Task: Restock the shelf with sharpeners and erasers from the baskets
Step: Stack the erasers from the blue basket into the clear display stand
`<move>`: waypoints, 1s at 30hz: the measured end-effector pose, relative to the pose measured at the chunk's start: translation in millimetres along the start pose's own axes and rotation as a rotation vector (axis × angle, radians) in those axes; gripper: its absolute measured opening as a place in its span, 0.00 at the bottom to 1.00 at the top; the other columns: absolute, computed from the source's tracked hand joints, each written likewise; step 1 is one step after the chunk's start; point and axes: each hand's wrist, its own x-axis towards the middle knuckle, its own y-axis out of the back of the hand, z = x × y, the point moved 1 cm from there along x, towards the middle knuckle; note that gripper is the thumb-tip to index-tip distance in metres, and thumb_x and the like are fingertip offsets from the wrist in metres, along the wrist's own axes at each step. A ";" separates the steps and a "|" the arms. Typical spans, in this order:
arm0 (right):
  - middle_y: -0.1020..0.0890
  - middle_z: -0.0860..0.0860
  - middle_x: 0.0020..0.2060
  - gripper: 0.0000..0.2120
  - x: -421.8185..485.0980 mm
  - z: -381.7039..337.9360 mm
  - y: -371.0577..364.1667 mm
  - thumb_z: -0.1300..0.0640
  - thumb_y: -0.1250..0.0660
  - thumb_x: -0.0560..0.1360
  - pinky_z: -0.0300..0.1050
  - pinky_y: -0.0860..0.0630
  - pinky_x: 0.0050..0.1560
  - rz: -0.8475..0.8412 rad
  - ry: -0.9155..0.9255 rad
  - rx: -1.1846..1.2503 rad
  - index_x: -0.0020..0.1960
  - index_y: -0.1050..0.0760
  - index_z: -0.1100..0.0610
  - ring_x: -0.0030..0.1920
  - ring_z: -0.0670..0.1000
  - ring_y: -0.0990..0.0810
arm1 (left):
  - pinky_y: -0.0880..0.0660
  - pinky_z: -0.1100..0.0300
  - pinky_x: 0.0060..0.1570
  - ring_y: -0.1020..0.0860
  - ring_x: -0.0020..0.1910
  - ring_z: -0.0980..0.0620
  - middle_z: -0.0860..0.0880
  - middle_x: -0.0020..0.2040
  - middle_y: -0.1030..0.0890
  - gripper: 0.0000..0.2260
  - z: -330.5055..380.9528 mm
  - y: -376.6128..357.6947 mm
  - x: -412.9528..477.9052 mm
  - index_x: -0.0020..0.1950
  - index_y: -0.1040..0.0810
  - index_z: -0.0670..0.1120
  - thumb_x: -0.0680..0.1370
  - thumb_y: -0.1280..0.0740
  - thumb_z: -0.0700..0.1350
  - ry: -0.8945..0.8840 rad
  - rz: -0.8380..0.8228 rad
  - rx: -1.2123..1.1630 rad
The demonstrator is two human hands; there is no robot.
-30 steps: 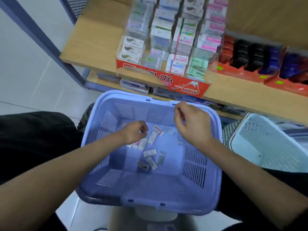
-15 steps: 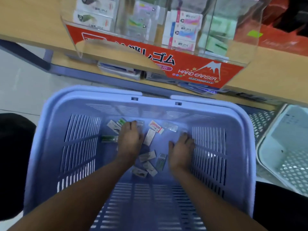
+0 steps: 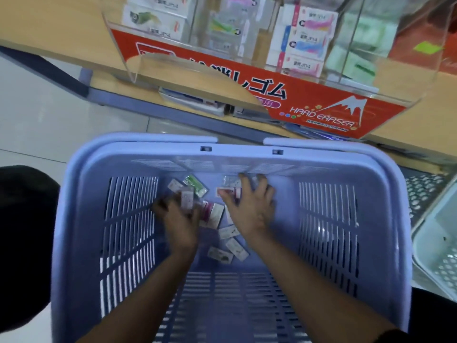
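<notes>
1. Head view: left hand grips 1 eraser pack; right hand, fingers spread, rests on loose erasers on the blue basket floor.
2. Rake scattered packs together, gathering several before lifting.

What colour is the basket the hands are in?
The basket is pale lavender-blue, seen in the head view.

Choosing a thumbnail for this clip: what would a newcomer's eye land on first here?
The big lilac basket fills the lower frame, with the left hand and right hand down among small eraser packets scattered on its floor. Above it, the red banner reading HARD ERASER fronts the clear display case on the wooden shelf.
</notes>
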 end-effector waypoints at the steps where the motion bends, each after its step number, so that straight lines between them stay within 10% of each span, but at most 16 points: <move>1: 0.44 0.55 0.72 0.33 -1.0 -7.2 -2.6 0.30 0.42 0.71 0.55 0.35 0.60 -0.043 0.027 -0.035 0.71 0.39 0.44 0.67 0.60 0.41 | 0.31 0.50 0.61 0.30 0.58 0.36 0.32 0.63 0.36 0.19 -3.7 -1.7 5.3 0.57 0.30 0.36 0.72 0.28 0.41 0.013 -0.026 -0.015; 13: 0.39 0.55 0.63 0.26 3.4 -18.9 -12.5 0.45 0.27 0.68 0.48 0.31 0.57 -0.119 0.045 0.148 0.63 0.31 0.45 0.61 0.59 0.39 | 0.38 0.46 0.62 0.36 0.64 0.36 0.35 0.63 0.35 0.37 16.6 -12.0 35.9 0.69 0.37 0.41 0.68 0.25 0.53 0.027 -0.045 -0.010; 22: 0.32 0.49 0.53 0.14 -2.0 -18.7 -15.0 0.61 0.26 0.69 0.41 0.30 0.47 -0.099 0.033 0.508 0.48 0.29 0.54 0.48 0.54 0.23 | 0.29 0.56 0.44 0.26 0.45 0.49 0.45 0.50 0.27 0.19 7.7 -5.0 29.9 0.52 0.36 0.45 0.72 0.27 0.40 -0.161 -0.177 -0.170; 30: 0.20 0.53 0.47 0.15 -2.6 -20.7 -17.0 0.66 0.31 0.71 0.58 0.19 0.41 -0.228 -0.118 0.947 0.40 0.23 0.44 0.43 0.55 0.20 | 0.30 0.70 0.29 0.26 0.32 0.55 0.48 0.35 0.24 0.12 18.9 -8.8 33.6 0.47 0.30 0.45 0.72 0.30 0.33 -0.050 -0.332 -0.346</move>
